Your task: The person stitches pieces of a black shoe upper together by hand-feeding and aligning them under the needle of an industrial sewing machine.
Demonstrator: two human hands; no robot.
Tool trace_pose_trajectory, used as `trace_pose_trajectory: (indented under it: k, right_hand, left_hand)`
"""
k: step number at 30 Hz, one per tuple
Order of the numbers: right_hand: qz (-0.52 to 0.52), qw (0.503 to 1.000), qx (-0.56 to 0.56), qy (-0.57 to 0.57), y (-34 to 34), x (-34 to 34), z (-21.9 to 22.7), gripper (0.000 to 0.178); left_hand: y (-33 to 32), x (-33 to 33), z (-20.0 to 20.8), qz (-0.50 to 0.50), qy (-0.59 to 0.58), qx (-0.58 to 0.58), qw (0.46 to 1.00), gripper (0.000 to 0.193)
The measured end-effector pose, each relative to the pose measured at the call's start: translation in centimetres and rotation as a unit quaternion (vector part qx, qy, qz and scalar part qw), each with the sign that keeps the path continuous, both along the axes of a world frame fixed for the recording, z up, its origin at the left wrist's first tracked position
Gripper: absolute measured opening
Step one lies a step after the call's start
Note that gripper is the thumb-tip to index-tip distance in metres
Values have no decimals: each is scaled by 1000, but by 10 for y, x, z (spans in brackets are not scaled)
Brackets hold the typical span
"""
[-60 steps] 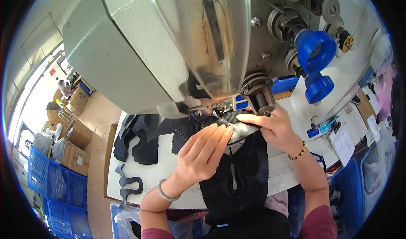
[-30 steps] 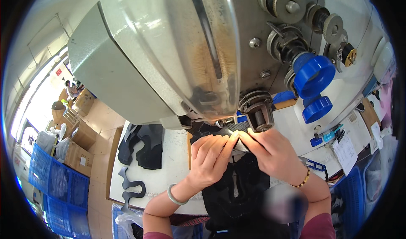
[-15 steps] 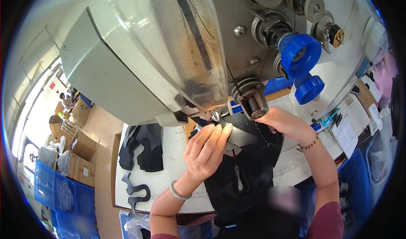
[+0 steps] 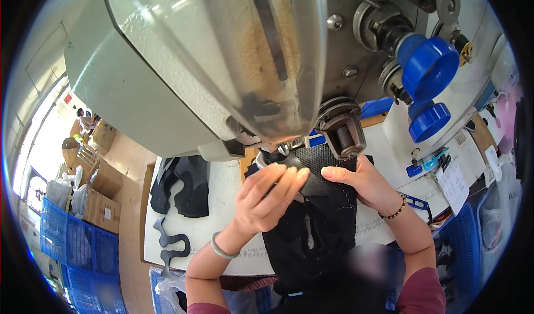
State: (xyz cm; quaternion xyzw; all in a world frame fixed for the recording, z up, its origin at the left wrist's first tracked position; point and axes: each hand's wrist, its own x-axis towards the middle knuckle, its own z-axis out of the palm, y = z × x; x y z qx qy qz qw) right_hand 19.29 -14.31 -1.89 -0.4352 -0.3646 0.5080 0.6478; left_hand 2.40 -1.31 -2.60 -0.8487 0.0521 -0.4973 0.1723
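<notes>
Beneath the sewing machine head (image 4: 222, 75) lies a black fabric piece with a mesh panel (image 4: 311, 157), shaped like a shoe upper. My right hand (image 4: 370, 185) grips its right side, thumb on top and the other fingers hidden underneath. Over the left part of the piece, my left hand (image 4: 266, 198) is closed, fingers bent and together. Its thumb is hidden, and what it holds, if anything, cannot be made out. More black fabric (image 4: 311, 225) hangs from the mesh toward me, with a curved cut-out in it. The machine's metal foot (image 4: 283, 148) is just beyond my left fingertips.
Black cut pieces (image 4: 192, 189) and a curved grey strip (image 4: 173, 242) lie left on the white table (image 4: 222, 253). Blue tension knobs (image 4: 428, 66) jut out at upper right. A written sheet (image 4: 453, 183) lies at right; blue crates (image 4: 78, 242) and cartons (image 4: 97, 208) stand at left.
My right hand has come out from behind the bobbin winder part; its thumb now shows on the mesh. My left fingers have drawn slightly back from the foot. The whole view has shifted.
</notes>
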Motion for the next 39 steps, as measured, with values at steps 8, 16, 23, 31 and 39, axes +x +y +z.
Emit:
trace_pose_trajectory:
  k: [8, 16, 23, 31, 39]
  right_hand:
    - [-32, 998, 52, 5, -2, -21, -17, 22]
    - [-50, 989, -1, -137, -7, -25, -29, 41]
    - [-51, 991, 26, -123, -6, -31, -34, 49]
    - [-39, 990, 45, -128, -9, -32, -27, 41]
    - [-46, 968, 86, -230, -7, -25, -29, 36]
  left_hand:
    - [15, -3, 6, -68, 13, -42, 997, 35]
    - [25, -5, 7, -108, 1, 15, 994, 26]
    - [28, -4, 7, -98, 1, -1, 995, 28]
    - [28, -8, 10, -71, 15, -32, 997, 35]
    - [29, -13, 13, -48, 65, -83, 993, 42]
